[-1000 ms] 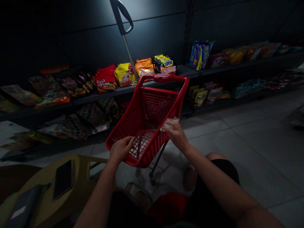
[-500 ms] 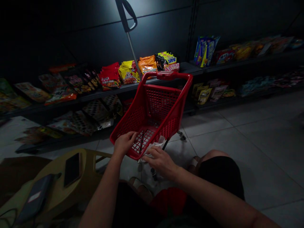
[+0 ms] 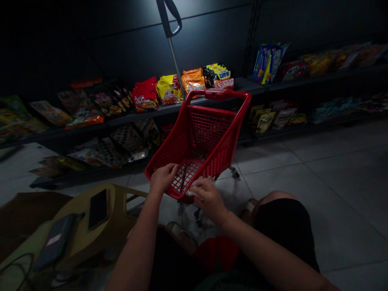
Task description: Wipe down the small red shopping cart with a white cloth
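Note:
A small red plastic shopping cart [image 3: 212,121] stands in front of me, its basket mesh-sided with nothing seen inside. My left hand [image 3: 163,178] is closed over the near left rim of the basket. At the near right corner, my right hand [image 3: 207,197] holds a crumpled white cloth [image 3: 191,189] against the rim. Most of the cloth is hidden behind the fingers, and whether it is fabric or tissue I cannot tell.
Shelves [image 3: 118,120] with snack packets [image 3: 144,95] run behind the cart. A grey-handled pole [image 3: 174,56] leans there. At left, a yellowish stool [image 3: 115,202] bears a phone [image 3: 98,209] and a dark device [image 3: 56,241] with a cable. Cart wheels [image 3: 198,218] rest on the tiled floor [image 3: 339,194].
My right hand has shifted slightly up along the corner, and less of the white cloth shows now. The left hand stays on the rim. The whole view has shifted a little.

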{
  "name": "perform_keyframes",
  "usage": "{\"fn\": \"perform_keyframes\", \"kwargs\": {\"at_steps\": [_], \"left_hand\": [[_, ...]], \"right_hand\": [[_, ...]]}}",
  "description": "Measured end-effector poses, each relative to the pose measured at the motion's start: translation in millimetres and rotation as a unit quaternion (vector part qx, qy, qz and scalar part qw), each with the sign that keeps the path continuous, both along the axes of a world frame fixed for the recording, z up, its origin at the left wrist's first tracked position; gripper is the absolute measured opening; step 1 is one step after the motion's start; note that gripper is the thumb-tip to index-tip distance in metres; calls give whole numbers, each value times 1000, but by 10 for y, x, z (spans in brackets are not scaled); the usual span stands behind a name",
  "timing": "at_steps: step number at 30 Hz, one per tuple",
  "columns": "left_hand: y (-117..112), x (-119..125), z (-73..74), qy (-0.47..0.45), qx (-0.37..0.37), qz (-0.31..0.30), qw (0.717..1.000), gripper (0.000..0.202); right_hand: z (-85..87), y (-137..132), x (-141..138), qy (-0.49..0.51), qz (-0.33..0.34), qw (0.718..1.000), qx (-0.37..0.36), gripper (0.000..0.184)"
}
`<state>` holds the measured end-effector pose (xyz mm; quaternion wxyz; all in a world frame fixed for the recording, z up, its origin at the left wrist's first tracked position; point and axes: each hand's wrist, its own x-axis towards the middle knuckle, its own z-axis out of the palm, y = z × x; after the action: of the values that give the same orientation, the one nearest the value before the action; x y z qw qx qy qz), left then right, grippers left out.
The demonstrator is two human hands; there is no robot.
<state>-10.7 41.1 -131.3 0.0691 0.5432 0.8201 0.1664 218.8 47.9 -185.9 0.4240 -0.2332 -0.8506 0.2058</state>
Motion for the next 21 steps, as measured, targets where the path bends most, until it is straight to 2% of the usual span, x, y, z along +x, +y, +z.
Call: {"fn": "perform_keyframes", "kwargs": {"at_steps": [2,3,5,7,8,11,12,13,15,17,19,21], "left_hand": [[-10,-10,-12,-5,12,8,1000,39],[-16,-15,-17,-9,19,10,1000,39],[-30,-26,-27,-20,34,13,999,38],[-44,-33,-36,-36,49,12,998,36],[-50,-37,-41,-47,59,10,997,36],[-50,-59,-51,-102,113,1,988,39],[-41,-67,-51,-126,143,-3,982,41],[-28,-72,-49,-149,179,-7,972,44],[3,-56,-39,-189,254,-3,949,50],[20,23,-30,-233,314,23,920,54],[-1,173,-35,-271,352,32,895,57],[-64,354,-56,-266,354,8,897,59]], "right_hand": [[-32,-233,-81,-31,62,997,32,34],[-38,-266,-92,-47,86,994,48,33],[-29,-157,-49,-71,121,988,69,32],[16,120,63,-70,120,988,68,31],[54,281,130,-53,93,993,55,31],[216,626,267,53,-77,995,-17,32],[269,655,271,77,-108,991,-22,32],[312,638,250,81,-106,991,-2,33],[353,512,149,29,-14,995,96,32],[343,377,18,-47,88,975,198,30],[320,351,-80,-91,129,956,247,28],[324,487,-99,-102,144,950,259,27]]}}
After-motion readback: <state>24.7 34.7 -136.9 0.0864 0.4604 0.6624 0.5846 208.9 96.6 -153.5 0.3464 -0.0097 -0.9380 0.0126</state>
